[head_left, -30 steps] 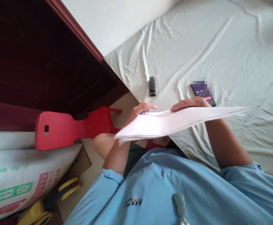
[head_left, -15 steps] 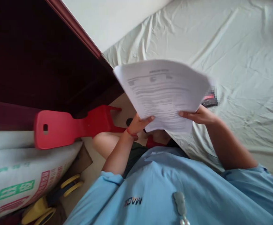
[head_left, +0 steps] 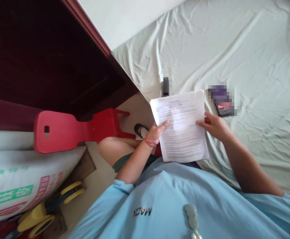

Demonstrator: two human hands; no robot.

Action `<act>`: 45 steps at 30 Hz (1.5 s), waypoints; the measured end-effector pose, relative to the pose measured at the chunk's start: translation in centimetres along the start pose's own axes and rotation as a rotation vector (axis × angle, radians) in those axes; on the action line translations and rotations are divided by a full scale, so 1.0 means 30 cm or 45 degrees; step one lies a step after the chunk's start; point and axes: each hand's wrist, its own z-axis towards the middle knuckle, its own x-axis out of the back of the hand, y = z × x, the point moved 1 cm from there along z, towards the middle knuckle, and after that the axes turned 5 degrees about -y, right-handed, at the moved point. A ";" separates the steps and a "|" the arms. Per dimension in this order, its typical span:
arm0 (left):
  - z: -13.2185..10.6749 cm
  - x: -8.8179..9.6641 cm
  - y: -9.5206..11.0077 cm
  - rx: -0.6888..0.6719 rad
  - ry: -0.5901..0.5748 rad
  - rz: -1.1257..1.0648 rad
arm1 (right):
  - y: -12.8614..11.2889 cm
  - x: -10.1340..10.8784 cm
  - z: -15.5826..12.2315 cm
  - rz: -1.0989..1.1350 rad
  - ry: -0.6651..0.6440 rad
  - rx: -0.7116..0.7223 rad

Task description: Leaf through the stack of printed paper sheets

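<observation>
A stack of printed paper sheets is held over my lap, its printed side towards me. My left hand grips the left edge, thumb on top and the other fingers underneath. On the right edge, my right hand pinches the sheets between thumb and fingers. Just beyond the top edge, a black stapler-like object lies on the pale sheet, its near end hidden by the paper. To the right of the stack lies a phone, partly blurred out.
A pale wrinkled bedsheet spreads ahead and right. On my left stand a red plastic chair, a white printed sack and a yellow wheeled toy. A dark red wooden panel rises at the upper left.
The paper stack has come down closer to my lap and now lies flatter and squarer. The black object and the phone, covered or mostly covered before, are now uncovered.
</observation>
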 end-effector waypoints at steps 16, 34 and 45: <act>-0.009 -0.050 -0.027 0.169 -0.206 0.076 | -0.384 -0.146 0.217 -1.032 -0.041 0.465; 0.060 -0.076 0.037 0.056 -0.122 0.191 | -0.344 -0.105 0.239 -0.832 -0.202 0.478; 0.089 -0.100 0.049 0.114 -0.124 0.146 | -0.328 -0.139 0.253 -0.968 -0.127 0.474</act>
